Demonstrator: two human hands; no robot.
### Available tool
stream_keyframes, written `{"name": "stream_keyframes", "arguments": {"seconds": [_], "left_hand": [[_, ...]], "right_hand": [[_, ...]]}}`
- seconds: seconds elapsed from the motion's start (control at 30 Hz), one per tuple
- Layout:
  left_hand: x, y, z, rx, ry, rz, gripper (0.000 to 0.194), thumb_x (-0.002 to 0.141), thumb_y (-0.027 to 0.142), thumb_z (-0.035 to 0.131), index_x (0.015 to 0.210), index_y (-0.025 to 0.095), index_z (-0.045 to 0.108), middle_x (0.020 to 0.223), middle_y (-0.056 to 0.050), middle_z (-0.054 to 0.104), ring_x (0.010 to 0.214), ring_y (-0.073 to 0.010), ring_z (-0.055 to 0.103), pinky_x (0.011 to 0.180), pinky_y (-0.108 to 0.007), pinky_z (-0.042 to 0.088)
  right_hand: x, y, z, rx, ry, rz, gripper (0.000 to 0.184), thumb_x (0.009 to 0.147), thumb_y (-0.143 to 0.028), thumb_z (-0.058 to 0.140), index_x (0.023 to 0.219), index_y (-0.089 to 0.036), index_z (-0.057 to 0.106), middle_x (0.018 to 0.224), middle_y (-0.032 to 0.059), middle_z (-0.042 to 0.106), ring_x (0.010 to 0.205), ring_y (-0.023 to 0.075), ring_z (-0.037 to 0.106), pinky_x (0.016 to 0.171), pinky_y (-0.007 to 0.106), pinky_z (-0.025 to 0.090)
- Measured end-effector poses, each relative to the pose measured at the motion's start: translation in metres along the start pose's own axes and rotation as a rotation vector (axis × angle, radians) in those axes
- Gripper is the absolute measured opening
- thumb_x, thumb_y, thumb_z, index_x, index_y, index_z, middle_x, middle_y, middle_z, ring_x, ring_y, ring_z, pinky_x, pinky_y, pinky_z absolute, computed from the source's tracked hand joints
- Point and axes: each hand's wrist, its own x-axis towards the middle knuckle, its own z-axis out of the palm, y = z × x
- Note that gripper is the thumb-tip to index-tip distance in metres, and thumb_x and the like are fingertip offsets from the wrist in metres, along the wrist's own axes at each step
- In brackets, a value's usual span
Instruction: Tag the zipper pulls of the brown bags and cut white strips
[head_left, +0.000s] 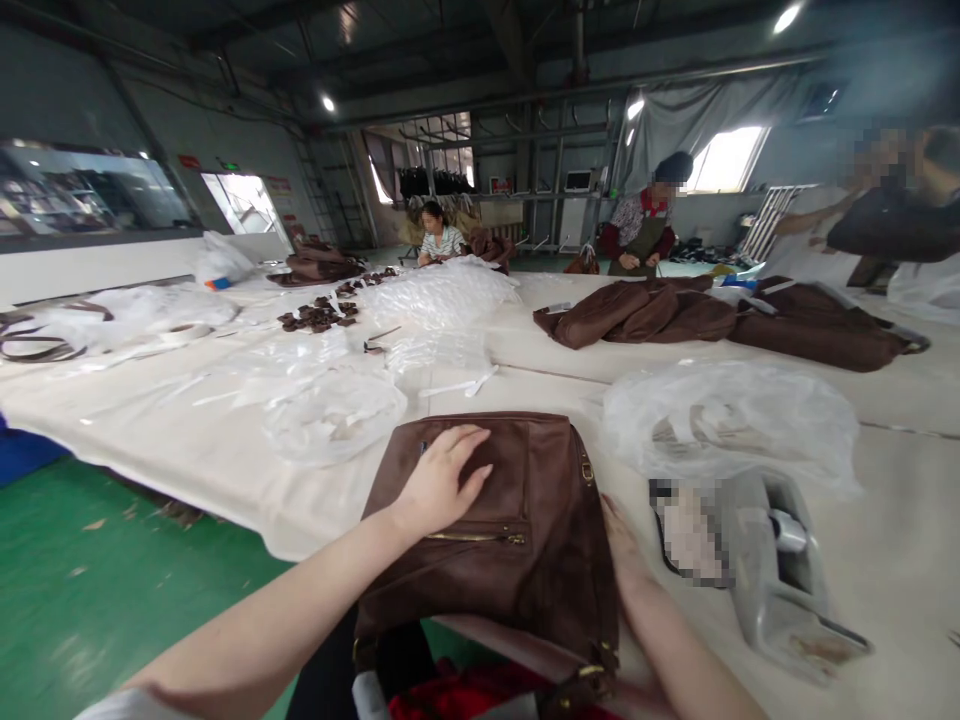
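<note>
A brown handbag (pixel 559 510) lies in front of me at the table's near edge, its lower part and strap hanging toward my lap. Across its face runs a brass zipper (pixel 474 538), and brass buckles sit at its right side and lower corners. Spread over the upper part of the bag is my left hand (pixel 444 478), palm down with its fingers apart. My right hand (pixel 626 545) rests along the bag's right side with the fingers stretched out, partly hidden by the edge. Neither hand grips anything visible.
Clear plastic bags (pixel 735 415) lie beyond the handbag. A grey tape dispenser (pixel 757 580) and a blurred-out flat object (pixel 690 535) stand at right. More brown bags (pixel 637 315) and small brown pieces (pixel 319 315) cover the white table (pixel 247 460). Several people work across it.
</note>
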Motion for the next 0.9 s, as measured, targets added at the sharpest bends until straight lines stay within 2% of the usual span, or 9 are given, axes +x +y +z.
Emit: {"name": "stream_keyframes", "arguments": {"seconds": [0.07, 0.13, 0.23, 0.33, 0.43, 0.63, 0.77, 0.83, 0.9], "left_hand": [[-0.025, -0.024, -0.001, 0.206, 0.114, -0.097, 0.058, 0.085, 0.041, 0.059, 0.136, 0.014, 0.046, 0.141, -0.019, 0.043, 0.132, -0.0343, 0.039, 0.111, -0.052, 0.032], [-0.053, -0.038, 0.007, 0.315, 0.149, -0.168, 0.071, 0.084, 0.047, 0.059, 0.142, 0.011, 0.037, 0.145, -0.022, 0.036, 0.136, -0.0377, 0.033, 0.11, -0.056, 0.03], [-0.087, -0.039, 0.026, 0.393, 0.134, -0.166, 0.084, 0.085, 0.054, 0.055, 0.149, 0.01, 0.021, 0.15, -0.023, 0.029, 0.14, -0.0375, 0.026, 0.112, -0.057, 0.025], [-0.099, -0.038, 0.04, 0.444, 0.113, -0.101, 0.1, 0.08, 0.064, 0.056, 0.151, 0.009, 0.012, 0.153, -0.025, 0.024, 0.141, -0.0394, 0.024, 0.112, -0.058, 0.023], [-0.093, -0.054, 0.048, 0.476, 0.106, 0.013, 0.103, 0.08, 0.065, 0.054, 0.151, 0.008, 0.008, 0.153, -0.026, 0.024, 0.141, -0.0402, 0.025, 0.111, -0.056, 0.026], [-0.052, -0.108, 0.052, 0.465, 0.081, 0.221, 0.101, 0.082, 0.064, 0.053, 0.152, 0.009, 0.007, 0.151, -0.024, 0.031, 0.138, -0.0373, 0.033, 0.108, -0.051, 0.033], [-0.033, -0.126, 0.049, 0.435, 0.098, 0.302, 0.095, 0.083, 0.06, 0.054, 0.153, 0.013, 0.01, 0.152, -0.02, 0.033, 0.136, -0.0345, 0.038, 0.107, -0.046, 0.036], [-0.03, -0.128, 0.049, 0.439, 0.115, 0.319, 0.095, 0.082, 0.059, 0.055, 0.153, 0.013, 0.011, 0.152, -0.018, 0.033, 0.135, -0.034, 0.039, 0.106, -0.045, 0.037], [-0.03, -0.128, 0.05, 0.446, 0.139, 0.312, 0.095, 0.082, 0.058, 0.056, 0.153, 0.014, 0.012, 0.153, -0.018, 0.032, 0.135, -0.034, 0.04, 0.106, -0.045, 0.038]], "right_hand": [[-0.007, 0.012, -0.01, -0.082, -0.058, -0.007, 0.042, 0.089, -0.017, 0.041, 0.126, -0.012, 0.06, 0.131, 0.0146, 0.06, 0.126, 0.0267, 0.051, 0.106, 0.046, 0.04], [-0.012, 0.016, -0.017, -0.215, -0.11, 0.037, 0.048, 0.089, -0.01, 0.035, 0.134, -0.008, 0.053, 0.141, 0.0165, 0.051, 0.132, 0.0271, 0.045, 0.109, 0.046, 0.036], [-0.015, 0.014, -0.021, -0.371, -0.175, 0.131, 0.053, 0.089, -0.007, 0.03, 0.139, -0.005, 0.047, 0.146, 0.0165, 0.045, 0.135, 0.026, 0.041, 0.112, 0.042, 0.033], [-0.013, 0.008, -0.021, -0.401, -0.227, 0.197, 0.054, 0.089, -0.009, 0.032, 0.14, -0.007, 0.047, 0.147, 0.0144, 0.044, 0.135, 0.0255, 0.04, 0.111, 0.039, 0.034], [-0.01, 0.006, -0.02, -0.399, -0.256, 0.241, 0.056, 0.087, -0.01, 0.034, 0.141, -0.01, 0.047, 0.148, 0.0118, 0.043, 0.135, 0.0247, 0.041, 0.111, 0.038, 0.034], [-0.001, -0.007, -0.026, -0.371, -0.271, 0.317, 0.058, 0.084, -0.011, 0.038, 0.141, -0.013, 0.048, 0.147, 0.0107, 0.046, 0.134, 0.024, 0.043, 0.11, 0.036, 0.035], [0.011, -0.015, -0.045, -0.364, -0.114, 0.283, 0.054, 0.083, -0.006, 0.036, 0.134, -0.014, 0.054, 0.14, 0.0109, 0.053, 0.129, 0.0232, 0.048, 0.109, 0.035, 0.036], [0.026, -0.008, -0.059, -0.362, -0.015, 0.296, 0.048, 0.084, -0.006, 0.036, 0.126, -0.013, 0.059, 0.138, 0.0117, 0.055, 0.127, 0.0243, 0.049, 0.109, 0.037, 0.035], [0.05, 0.009, -0.073, -0.35, 0.047, 0.385, 0.041, 0.088, -0.009, 0.037, 0.121, -0.013, 0.06, 0.138, 0.0121, 0.053, 0.128, 0.0239, 0.048, 0.109, 0.036, 0.035]]}}
